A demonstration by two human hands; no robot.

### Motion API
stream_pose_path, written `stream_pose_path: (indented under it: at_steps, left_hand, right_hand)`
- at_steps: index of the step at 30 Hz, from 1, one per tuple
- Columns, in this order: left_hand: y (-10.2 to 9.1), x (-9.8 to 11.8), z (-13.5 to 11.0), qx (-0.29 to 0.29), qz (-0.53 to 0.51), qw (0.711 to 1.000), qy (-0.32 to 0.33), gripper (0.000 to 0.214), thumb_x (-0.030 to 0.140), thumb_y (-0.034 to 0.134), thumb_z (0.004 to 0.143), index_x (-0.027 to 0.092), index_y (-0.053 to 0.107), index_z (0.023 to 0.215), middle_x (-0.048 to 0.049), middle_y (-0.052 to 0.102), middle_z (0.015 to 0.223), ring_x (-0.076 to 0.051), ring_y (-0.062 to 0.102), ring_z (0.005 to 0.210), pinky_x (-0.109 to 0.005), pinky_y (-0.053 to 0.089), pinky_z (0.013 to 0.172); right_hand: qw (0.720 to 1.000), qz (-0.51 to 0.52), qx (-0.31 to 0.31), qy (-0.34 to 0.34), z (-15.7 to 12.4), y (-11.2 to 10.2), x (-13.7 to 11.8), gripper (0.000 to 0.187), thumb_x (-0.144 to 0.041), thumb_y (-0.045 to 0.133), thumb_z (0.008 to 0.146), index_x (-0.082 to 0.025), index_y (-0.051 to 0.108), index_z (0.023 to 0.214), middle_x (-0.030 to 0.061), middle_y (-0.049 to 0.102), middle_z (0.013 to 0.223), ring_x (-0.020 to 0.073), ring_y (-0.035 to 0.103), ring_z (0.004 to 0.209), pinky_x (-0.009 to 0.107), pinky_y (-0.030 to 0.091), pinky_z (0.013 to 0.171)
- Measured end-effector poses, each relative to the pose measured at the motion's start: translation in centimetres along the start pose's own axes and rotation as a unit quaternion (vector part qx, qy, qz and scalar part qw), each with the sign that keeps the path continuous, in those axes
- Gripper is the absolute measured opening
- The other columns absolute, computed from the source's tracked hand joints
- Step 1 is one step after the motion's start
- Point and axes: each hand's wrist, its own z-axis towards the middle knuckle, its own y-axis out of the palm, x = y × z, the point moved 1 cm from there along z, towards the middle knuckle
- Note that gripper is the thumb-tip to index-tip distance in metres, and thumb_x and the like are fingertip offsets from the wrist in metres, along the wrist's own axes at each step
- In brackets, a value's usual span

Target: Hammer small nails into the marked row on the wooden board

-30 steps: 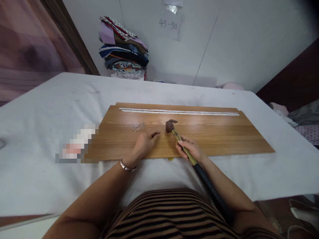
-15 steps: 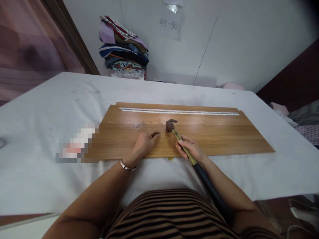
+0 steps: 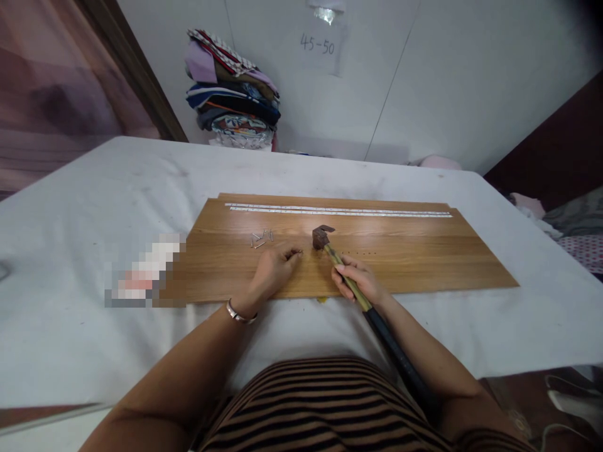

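My right hand point(image 3: 358, 279) is wrapped round the shaft of a claw hammer point(image 3: 346, 273). Its rusty head hangs just above the wooden board point(image 3: 424, 263), claw pointing right, and its dark grip runs back under my forearm. Thumb and fingertips of my left hand point(image 3: 277, 267) pinch a nail point(image 3: 300, 252) over the board, left of the hammer head; only a tiny end shows. Several loose nails point(image 3: 262, 238) lie behind that hand. A row of small dark dots point(image 3: 362, 253), nail heads or holes, runs rightward from the hammer.
Two white measuring strips point(image 3: 339, 211) run along the board's far edge. The board lies on a table with a white cloth point(image 3: 141, 188). Folded clothes point(image 3: 235, 94) are stacked against the wall at the back. A blurred patch point(image 3: 146, 273) covers something at the board's left end.
Almost nothing differs. My left fingertips have shifted very slightly, and a bit more of the nail's end shows. The hammer stays in the same place over the board.
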Motion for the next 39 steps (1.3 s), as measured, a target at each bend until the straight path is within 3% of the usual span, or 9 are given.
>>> stream_pose_path:
  at_steps: [19, 39]
  left_hand:
    - [-0.01, -0.27, 0.03, -0.018, 0.014, 1.000, 0.003, 0.018, 0.026, 0.052, 0.084, 0.019, 0.069, 0.083, -0.0011, 0.073, 0.083, -0.017, 0.065, 0.077, -0.027, 0.048, 0.072]
    - [-0.05, -0.08, -0.02, -0.024, 0.005, 1.000, -0.010, 0.018, 0.025, 0.052, 0.083, 0.019, 0.069, 0.084, -0.0013, 0.073, 0.085, -0.017, 0.065, 0.079, -0.027, 0.048, 0.072]
  right_hand:
    - [1.000, -0.002, 0.002, -0.004, -0.01, -0.08, -0.06, 0.023, -0.038, 0.061, 0.081, -0.018, 0.052, 0.086, -0.0072, 0.054, 0.060, 0.0033, 0.039, 0.030, 0.017, 0.028, 0.029]
    - [1.000, -0.005, -0.010, -0.007, 0.04, -0.02, -0.01, 0.021, -0.036, 0.058, 0.083, -0.018, 0.049, 0.078, -0.0060, 0.054, 0.061, 0.0024, 0.038, 0.030, 0.018, 0.025, 0.030]
